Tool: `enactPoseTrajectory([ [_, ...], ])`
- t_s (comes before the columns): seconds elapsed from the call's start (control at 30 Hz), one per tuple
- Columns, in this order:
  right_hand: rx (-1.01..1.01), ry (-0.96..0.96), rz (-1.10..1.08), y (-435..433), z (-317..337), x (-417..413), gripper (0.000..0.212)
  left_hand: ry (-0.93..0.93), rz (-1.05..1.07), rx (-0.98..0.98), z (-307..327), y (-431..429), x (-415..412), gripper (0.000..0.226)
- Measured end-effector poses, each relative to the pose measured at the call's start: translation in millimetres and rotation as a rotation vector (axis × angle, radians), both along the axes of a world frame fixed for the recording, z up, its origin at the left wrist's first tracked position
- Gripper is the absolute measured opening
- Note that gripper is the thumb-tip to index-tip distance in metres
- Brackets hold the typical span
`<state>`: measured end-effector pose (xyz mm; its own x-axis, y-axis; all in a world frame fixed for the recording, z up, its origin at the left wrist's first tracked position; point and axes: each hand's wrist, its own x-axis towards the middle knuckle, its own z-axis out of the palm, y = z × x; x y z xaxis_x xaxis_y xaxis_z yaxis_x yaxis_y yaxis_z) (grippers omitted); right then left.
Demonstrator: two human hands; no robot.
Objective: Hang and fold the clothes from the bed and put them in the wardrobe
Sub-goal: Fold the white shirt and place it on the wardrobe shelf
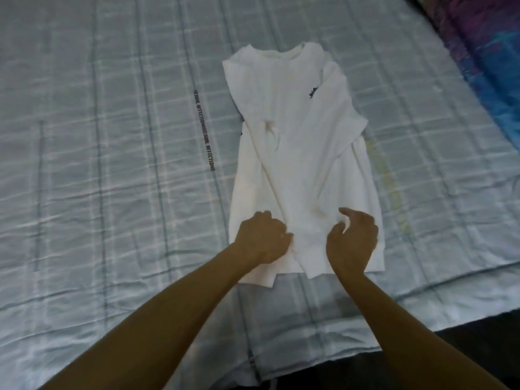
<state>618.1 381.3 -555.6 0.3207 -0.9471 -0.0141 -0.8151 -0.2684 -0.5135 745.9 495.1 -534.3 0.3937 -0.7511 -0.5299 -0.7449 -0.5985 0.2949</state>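
you're partway through the fold: the white long-sleeved cotton top lies flat on the pale blue checked quilted bedspread, collar away from you, both sleeves already laid inward across the body, hem nearest you. your left hand has its fingers curled into the cloth just above the hem, and your right hand pinches a small fold of it between thumb and fingers. by my reckoning the hem-to-collar fold is left, then the carry to the wardrobe, which isn't in view; no other clothes show. the bed's near edge runs close behind the hem, so work away from yourself. there's open bedspread to the left; a purple and blue patterned cover lies far right.
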Motion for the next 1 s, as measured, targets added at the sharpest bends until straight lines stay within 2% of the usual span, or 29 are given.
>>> enactPoseTrajectory([
  [0.07,0.046,0.136,-0.15,-10,0,-3,0.045,-0.2,-0.013,-0.219,-1,1,10,0.041],
  [0.1,0.137,0.23,-0.209,-16,-2,-5,0.054,-0.235,-0.039,-0.244,-5,3,16,0.046],
  [0.17,0.322,0.353,-0.309,-28,-7,-13,0.066,-0.152,-0.065,-0.122,-16,5,21,0.064],
  [0.2,0.372,0.367,-0.334,-33,-8,-21,0.065,-0.115,-0.077,-0.039,-23,6,20,0.069],
  [0.27,0.372,0.283,-0.337,-42,-2,-33,0.05,-0.136,-0.108,0.033,-36,5,15,0.069],
  [0.37,0.161,-0.074,-0.411,-44,14,-34,0.031,-0.197,-0.109,0.039,-42,-8,6,0.066],
  [0.4,0.041,-0.166,-0.346,-35,24,-26,0.029,-0.205,-0.109,0.041,-41,-14,7,0.065],
  [0.47,-0.141,-0.248,-0.026,-4,38,-4,0.028,-0.213,-0.151,0.03,-38,-20,16,0.064],
  [0.53,-0.136,-0.088,0.443,33,37,11,0.033,-0.2,-0.179,-0.078,-33,-12,34,0.058],
  [0.6,0.049,0.2,0.784,58,28,15,0.038,-0.219,-0.161,-0.166,-26,9,54,0.051],
  [0.63,0.102,0.273,0.838,60,24,16,0.043,-0.24,-0.136,-0.193,-25,20,62,0.048],
  [0.7,0.111,0.2,0.794,56,20,17,0.044,-0.264,-0.096,-0.278,-21,40,69,0.048],
  [0.77,0.01,0.104,0.738,48,12,15,0.038,-0.258,-0.114,-0.374,-21,54,64,0.052],
  [0.8,-0.02,0.12,0.759,45,8,12,0.041,-0.244,-0.158,-0.414,-24,60,57,0.057],
  [0.9,0.009,0.282,0.967,39,-8,1,0.062,-0.128,-0.358,-0.439,-41,74,28,0.085],
  [1.0,-0.031,0.439,1.152,32,-19,-11,0.084,-0.143,-0.531,-0.301,-54,78,12,0.109],
])
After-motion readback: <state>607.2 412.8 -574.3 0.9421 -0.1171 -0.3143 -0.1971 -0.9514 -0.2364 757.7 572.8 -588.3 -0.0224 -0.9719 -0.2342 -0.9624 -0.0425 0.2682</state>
